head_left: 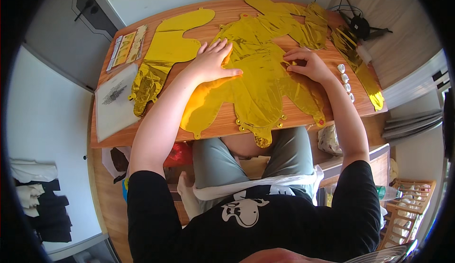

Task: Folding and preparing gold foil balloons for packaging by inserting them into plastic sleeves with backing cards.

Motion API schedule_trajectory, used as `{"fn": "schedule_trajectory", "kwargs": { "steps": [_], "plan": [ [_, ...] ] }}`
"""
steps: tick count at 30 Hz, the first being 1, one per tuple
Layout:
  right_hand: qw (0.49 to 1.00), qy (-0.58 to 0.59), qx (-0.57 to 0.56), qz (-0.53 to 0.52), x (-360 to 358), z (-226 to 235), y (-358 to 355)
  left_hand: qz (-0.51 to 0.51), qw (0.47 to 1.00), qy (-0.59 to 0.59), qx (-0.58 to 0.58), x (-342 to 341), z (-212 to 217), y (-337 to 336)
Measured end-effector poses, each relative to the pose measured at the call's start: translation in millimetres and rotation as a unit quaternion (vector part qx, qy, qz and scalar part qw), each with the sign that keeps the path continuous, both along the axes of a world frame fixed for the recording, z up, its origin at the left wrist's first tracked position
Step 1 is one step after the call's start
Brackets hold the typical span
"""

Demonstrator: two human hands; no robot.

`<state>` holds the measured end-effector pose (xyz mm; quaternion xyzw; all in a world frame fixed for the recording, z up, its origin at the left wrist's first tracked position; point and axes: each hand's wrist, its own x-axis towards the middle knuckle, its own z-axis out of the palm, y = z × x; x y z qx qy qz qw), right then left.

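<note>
Gold foil balloon [258, 92], lying flat at mid-table [227, 9], broad lobes spread out; bottom tip overhangs the front edge. Surface shiny, creased, crinkled in the upper part. Judged very light and limp, with no stiffness of its own; slick under skin, likely to slide on the wood. Film looks thin: a sharp pull or fingernail could tear or crease it. Best hold seems to be the small tabs along the rim, or a flat palm on the broad middle; bunching a lobe would add wrinkles.

Left hand [213, 66]: palm down on the upper left part, fingers extended forward, thumb spread well away toward the middle. Nothing clamped; reads as a light press. Forearm runs diagonally up from the lower left.

Right hand [310, 66]: at the right edge, fingers bent, thumb below pointing inward. Thumb and fingertips near each other; cannot tell whether foil is pinched between them. Elbow bent outward, wrist angled in toward the left.

Nearby: another gold foil piece [173, 42] left, a gold strip [355, 66] far right, small white rolls [345, 78] beside the right forearm.
</note>
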<state>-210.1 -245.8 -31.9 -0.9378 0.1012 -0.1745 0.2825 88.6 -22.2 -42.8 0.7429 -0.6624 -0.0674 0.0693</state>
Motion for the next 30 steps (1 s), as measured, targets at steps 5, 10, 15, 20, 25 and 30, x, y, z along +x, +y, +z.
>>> {"fn": "schedule_trajectory", "kwargs": {
  "steps": [5, 10, 15, 20, 25, 30],
  "plan": [
    [1.000, 0.000, 0.002, 0.004, -1, -1, -2, 0.001, 1.000, 0.007, -0.005, 0, -1, -2],
    [0.991, -0.010, 0.132, -0.021, -1, -2, -8, -0.006, 1.000, 0.010, -0.010, 0, 0, -3],
    [0.955, 0.045, 0.247, -0.158, 28, 25, -17, -0.004, 1.000, 0.007, -0.020, 1, 0, 2],
    [0.949, 0.049, 0.006, -0.311, 85, 32, -63, -0.012, 1.000, 0.010, -0.024, -2, 3, -4],
    [0.935, 0.062, -0.093, -0.337, 140, 46, -77, 0.001, 1.000, 0.018, -0.009, -5, 9, 6],
    [0.885, 0.146, 0.097, -0.431, 127, 29, -148, -0.031, 0.999, 0.020, -0.034, -21, 15, -15]
  ]
}}
